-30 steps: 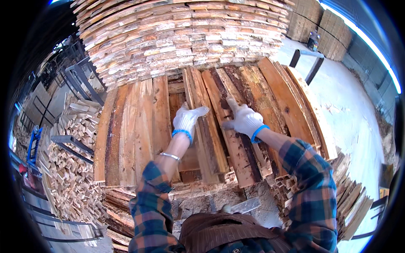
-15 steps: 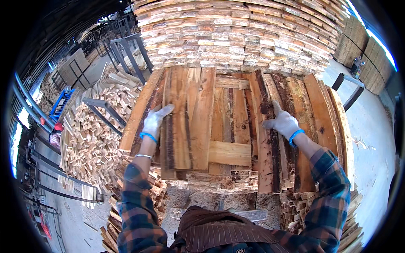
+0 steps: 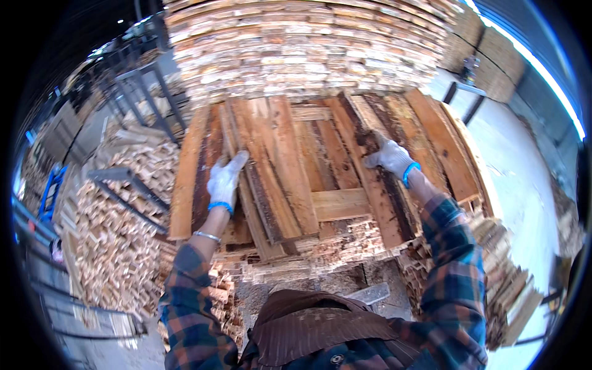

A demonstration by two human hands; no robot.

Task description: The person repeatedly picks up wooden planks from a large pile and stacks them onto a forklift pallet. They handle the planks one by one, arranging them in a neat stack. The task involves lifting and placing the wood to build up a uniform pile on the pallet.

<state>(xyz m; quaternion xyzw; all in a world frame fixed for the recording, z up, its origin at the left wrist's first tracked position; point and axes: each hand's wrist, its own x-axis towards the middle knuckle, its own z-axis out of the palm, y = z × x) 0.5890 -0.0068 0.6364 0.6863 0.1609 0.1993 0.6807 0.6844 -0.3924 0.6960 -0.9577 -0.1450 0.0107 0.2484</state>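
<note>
Landmark: the pale crosspiece (image 3: 339,203), a short board lying across the layer, near end of the opening between two groups of long boards. Lower boards (image 3: 333,154) visible beyond it in that opening; second short board (image 3: 310,113) crosswise at its far end.

Left of crosspiece: overlapping, slanted planks (image 3: 280,166), some bark-edged. Left hand (image 3: 225,182), white knit glove, blue cuff, against the outer edge of a narrow slat (image 3: 253,209) in this group. Thumb spread away from partly curled fingers; cannot tell whether it grips.

Right of crosspiece: long bark-edged board (image 3: 376,197), its near part touching or just beside the crosspiece's end. Right hand (image 3: 390,159), same glove, lies over this board's bark side, thumb set apart from the fingers; closure on the wood cannot be told.

Well beyond crosspiece: tall stack (image 3: 308,61) of layered boards. Well left of it: heap of small offcuts (image 3: 117,228), dark metal frame (image 3: 126,179). Far right: pale floor (image 3: 524,185). Near side: brown apron (image 3: 320,327).
</note>
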